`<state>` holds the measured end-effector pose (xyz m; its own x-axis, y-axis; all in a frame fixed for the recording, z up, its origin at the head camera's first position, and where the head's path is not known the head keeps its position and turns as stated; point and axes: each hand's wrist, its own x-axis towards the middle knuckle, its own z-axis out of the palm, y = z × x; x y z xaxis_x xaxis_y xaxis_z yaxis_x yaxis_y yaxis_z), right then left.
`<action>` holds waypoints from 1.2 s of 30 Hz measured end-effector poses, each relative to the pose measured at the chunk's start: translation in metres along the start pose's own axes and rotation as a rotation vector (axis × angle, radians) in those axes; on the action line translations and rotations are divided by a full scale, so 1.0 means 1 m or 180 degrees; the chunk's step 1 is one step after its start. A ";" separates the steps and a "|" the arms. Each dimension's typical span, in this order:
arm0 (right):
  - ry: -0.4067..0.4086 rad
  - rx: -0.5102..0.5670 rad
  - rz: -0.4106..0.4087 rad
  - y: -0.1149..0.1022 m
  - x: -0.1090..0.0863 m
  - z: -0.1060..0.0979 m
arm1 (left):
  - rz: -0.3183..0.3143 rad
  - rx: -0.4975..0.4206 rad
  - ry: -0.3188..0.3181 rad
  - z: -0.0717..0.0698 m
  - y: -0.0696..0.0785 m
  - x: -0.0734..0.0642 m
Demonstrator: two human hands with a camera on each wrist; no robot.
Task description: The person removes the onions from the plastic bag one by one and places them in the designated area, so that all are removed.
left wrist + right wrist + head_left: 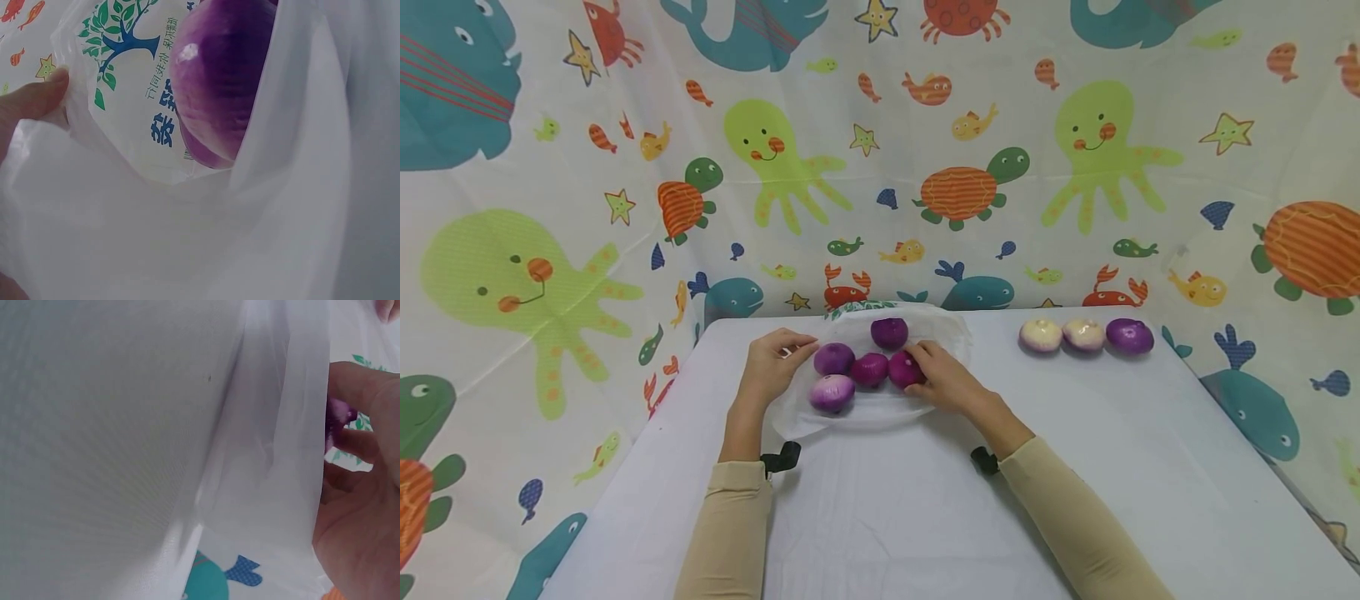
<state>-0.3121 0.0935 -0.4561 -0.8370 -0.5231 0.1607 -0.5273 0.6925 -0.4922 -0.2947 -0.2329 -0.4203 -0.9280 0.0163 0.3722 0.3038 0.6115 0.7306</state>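
A white-covered table is stretching out toward six o'clock. Behind it, a pale sheet printed with sea creatures is hanging across twelve; a green octopus is smiling at nine, and an orange-shelled turtle is showing at three.

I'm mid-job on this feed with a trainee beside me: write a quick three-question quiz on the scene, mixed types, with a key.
1. Count: how many onions are grouped at the plastic bag?
2. True or false: every onion in the separate row on the right is fully purple.
3. Choose: what does the left hand hold? A, an onion; B, the plastic bag; C, nothing.

Key:
1. Five.
2. False: the left-end onion and middle onion look mostly pale; the right-end onion is purple.
3. B.
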 end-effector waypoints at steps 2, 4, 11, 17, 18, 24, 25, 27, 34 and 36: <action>0.0037 0.0011 -0.0030 -0.001 -0.001 -0.001 | 0.0001 0.0000 0.0008 0.000 0.000 0.000; 0.0091 0.0021 -0.0056 -0.002 -0.001 -0.002 | 0.0003 -0.0005 0.0008 -0.001 0.000 0.000; 0.0241 -0.0016 -0.0048 -0.003 -0.001 -0.004 | 0.0025 -0.0023 0.0002 -0.001 0.000 0.000; 0.0290 0.0013 -0.0094 -0.004 -0.001 -0.005 | 0.0015 -0.0030 0.0004 -0.001 0.000 0.000; 0.0323 0.0022 -0.0107 -0.003 -0.001 -0.006 | 0.0018 -0.0032 0.0007 -0.001 0.000 0.000; 0.0506 0.0103 -0.0165 -0.004 -0.001 -0.007 | 0.0036 -0.0026 0.0022 -0.001 0.001 -0.001; 0.0529 0.0097 -0.0183 -0.004 -0.002 -0.008 | 0.0035 -0.0023 0.0021 -0.001 0.001 -0.001; 0.0591 0.0083 -0.0230 -0.005 -0.002 -0.011 | 0.0039 -0.0024 0.0018 -0.001 0.001 -0.001; 0.0943 0.0089 -0.0408 -0.007 -0.004 -0.023 | 0.0039 -0.0044 0.0020 -0.001 0.001 0.000; 0.1014 0.0083 -0.0412 -0.006 -0.005 -0.026 | 0.0034 -0.0048 0.0019 0.000 0.000 0.000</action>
<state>-0.3084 0.1043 -0.4320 -0.7691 -0.4217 0.4803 -0.6318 0.6154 -0.4713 -0.2943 -0.2331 -0.4200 -0.9234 0.0181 0.3835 0.3170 0.5993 0.7351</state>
